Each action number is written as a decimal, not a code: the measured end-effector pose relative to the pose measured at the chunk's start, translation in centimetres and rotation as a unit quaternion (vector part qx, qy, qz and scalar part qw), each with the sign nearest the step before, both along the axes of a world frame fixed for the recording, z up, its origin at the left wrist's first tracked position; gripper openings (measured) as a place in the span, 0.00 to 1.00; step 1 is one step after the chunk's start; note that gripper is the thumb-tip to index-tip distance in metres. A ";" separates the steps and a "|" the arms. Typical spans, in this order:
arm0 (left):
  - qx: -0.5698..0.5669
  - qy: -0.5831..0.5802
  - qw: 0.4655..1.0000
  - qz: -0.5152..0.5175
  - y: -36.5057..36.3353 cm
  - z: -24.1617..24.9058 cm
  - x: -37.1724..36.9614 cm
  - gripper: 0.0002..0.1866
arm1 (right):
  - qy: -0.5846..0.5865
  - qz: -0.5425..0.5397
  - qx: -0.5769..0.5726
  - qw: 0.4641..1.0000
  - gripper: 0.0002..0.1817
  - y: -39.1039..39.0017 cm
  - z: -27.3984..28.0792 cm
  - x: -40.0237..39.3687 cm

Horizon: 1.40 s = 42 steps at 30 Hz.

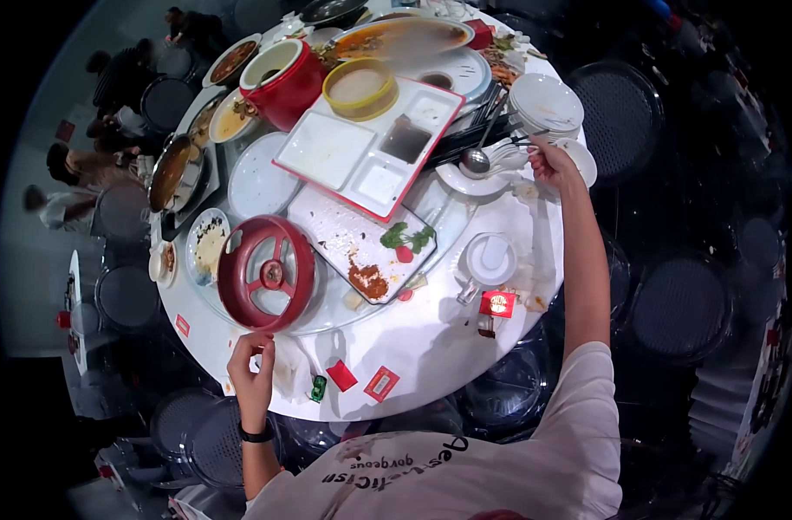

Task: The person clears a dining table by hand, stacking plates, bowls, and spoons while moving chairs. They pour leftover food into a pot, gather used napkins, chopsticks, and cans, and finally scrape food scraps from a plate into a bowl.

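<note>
My right hand [552, 163] reaches over the table's right side, its fingers closed at the end of thin dark utensils. Just left of it, a metal ladle [475, 161] and white spoons [507, 158] lie on a white plate [465, 184]. Stacked white plates [548, 104] stand beyond the hand. My left hand [254, 360] is at the near left edge, thumb and fingers bent together; what they hold, if anything, is too small to name. A round red spoked stand [272, 274] lies just beyond it, with crumpled clear plastic [290, 368] to its right.
A sectioned tray [327, 152] with a yellow-rimmed steamer [360, 89] rests over a dirty rectangular plate [361, 234]. A red pot [283, 82], a metal pan [176, 173] and a white cup [490, 258] stand around. Chairs surround the table [439, 373]; people are at far left.
</note>
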<state>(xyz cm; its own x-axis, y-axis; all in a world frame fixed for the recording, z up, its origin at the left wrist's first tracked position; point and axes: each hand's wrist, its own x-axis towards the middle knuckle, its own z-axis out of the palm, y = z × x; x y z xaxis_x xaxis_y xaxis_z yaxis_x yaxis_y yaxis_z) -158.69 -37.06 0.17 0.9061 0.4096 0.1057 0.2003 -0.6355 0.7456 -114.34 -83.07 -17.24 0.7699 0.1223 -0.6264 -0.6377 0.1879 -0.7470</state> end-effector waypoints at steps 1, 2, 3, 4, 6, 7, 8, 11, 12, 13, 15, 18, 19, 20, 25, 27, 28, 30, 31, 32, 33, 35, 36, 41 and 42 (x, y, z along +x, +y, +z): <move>0.000 0.007 1.000 0.013 0.3 0.1 -0.9 0.02 | 0.029 0.008 0.026 0.999 0.17 0.7 -0.1 -0.2; 0.000 0.014 1.000 0.026 0.7 0.0 -1.8 0.02 | 0.058 0.017 0.050 0.997 0.17 1.5 -0.3 -0.4; -0.001 0.021 0.999 0.040 1.1 -0.1 -2.8 0.02 | 0.073 0.033 0.073 0.994 0.17 1.8 -0.6 -0.7; -0.010 0.025 0.998 0.053 1.5 -0.3 -3.8 0.03 | 0.107 0.041 0.111 0.987 0.19 1.9 -1.7 -0.5; -0.025 0.030 0.996 0.075 1.8 -0.4 -5.2 0.03 | 0.149 0.024 0.164 0.975 0.20 2.6 -3.9 -0.1; -0.032 0.032 0.995 0.085 1.9 -0.5 -5.7 0.03 | 0.170 0.015 0.190 0.967 0.21 3.0 -4.6 -0.1; -0.033 0.031 0.995 0.091 2.0 -0.6 -6.2 0.03 | 0.199 0.006 0.231 0.952 0.22 3.3 -5.2 -0.1; -0.042 0.041 0.992 0.109 2.6 -1.5 -7.5 0.03 | 0.115 -0.023 0.124 0.985 0.22 6.1 -3.9 -1.5; -0.045 0.038 0.992 0.108 2.7 -1.7 -7.7 0.03 | 0.086 0.012 0.114 0.990 0.22 6.4 -4.5 -1.3; -0.047 0.036 0.992 0.107 2.8 -1.9 -7.8 0.03 | 0.038 0.041 0.029 0.998 0.22 6.4 -5.0 -1.2; -0.045 0.041 0.992 0.107 3.0 -2.1 -8.1 0.03 | -0.062 0.098 -0.139 0.983 0.21 6.7 -4.9 -1.5; -0.025 0.050 0.991 0.122 3.8 -2.7 -9.2 0.04 | -0.171 0.149 -0.390 0.893 0.24 7.6 -3.4 -2.2; -0.020 0.048 0.991 0.125 4.1 -2.8 -9.6 0.04 | -0.207 0.135 -0.419 0.873 0.22 6.9 -3.6 -1.8; -0.011 0.046 0.990 0.129 4.5 -3.0 -10.2 0.04 | -0.242 0.120 -0.435 0.859 0.21 6.6 -4.0 -1.3; 0.000 0.109 0.978 0.178 10.1 -7.1 -16.2 0.08 | -0.366 -0.018 -0.327 0.871 0.16 4.1 -1.8 0.1; -0.011 0.165 0.967 0.194 13.1 -9.9 -19.7 0.10 | -0.422 -0.049 -0.351 0.835 0.15 4.8 1.6 -2.2; -0.018 0.197 0.960 0.196 14.8 -11.5 -21.4 0.10 | -0.449 -0.067 -0.358 0.816 0.14 5.2 3.6 -4.0; -0.038 0.238 0.950 0.197 17.7 -14.7 -24.2 0.12 | -0.498 -0.095 -0.360 0.783 0.13 6.7 8.3 -9.4; -0.047 0.249 0.947 0.195 19.1 -16.2 -25.4 0.13 | -0.515 -0.101 -0.352 0.775 0.12 8.2 10.8 -13.1; -0.062 0.250 0.946 0.195 20.3 -17.7 -26.4 0.13 | -0.525 -0.103 -0.343 0.772 0.12 10.0 12.9 -17.1; -0.070 0.244 0.948 0.194 21.5 -18.8 -27.2 0.13 | -0.530 -0.094 -0.331 0.775 0.11 12.1 14.6 -21.4; -0.094 0.230 0.949 0.194 24.1 -20.9 -28.8 0.13 | -0.505 -0.047 -0.306 0.806 0.10 17.5 16.3 -30.0; -0.110 0.220 0.950 0.194 25.6 -21.7 -29.4 0.12 | -0.477 -0.006 -0.293 0.828 0.09 20.6 16.6 -34.1; -0.247 0.068 0.925 0.280 39.3 -23.9 -25.1 0.12 | -0.258 0.345 -0.186 0.883 0.08 35.6 12.8 -48.0; -0.259 0.035 0.919 0.294 43.0 -24.4 -23.0 0.13 | -0.214 0.343 -0.167 0.899 0.07 36.3 10.5 -49.6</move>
